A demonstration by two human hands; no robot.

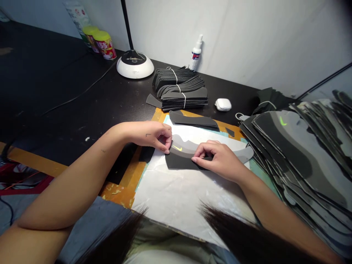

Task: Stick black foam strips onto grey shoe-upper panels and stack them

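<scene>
A shoe upper panel (180, 161) in black and shades of grey, with a small yellow-green swoosh, lies flat on a white sheet (176, 187). At its left end, the bent fingers and thumb of my left hand (158, 135) close on the edge. My right hand (217, 157) is pinched on the black lower part, right of the swoosh. Whether that black part is a separate strip laid on top, I cannot tell. Just behind the panel sits a short stack of dark grey curved strips (194, 120).
Banded bundles of dark strips (184, 99) stand behind, near a white lamp base (135, 68), a spray bottle (195, 55) and a small white case (223, 105). A large pile of similar panels (299, 146) fills the right side. Yellow-lidded tubs (104, 44) stand back left.
</scene>
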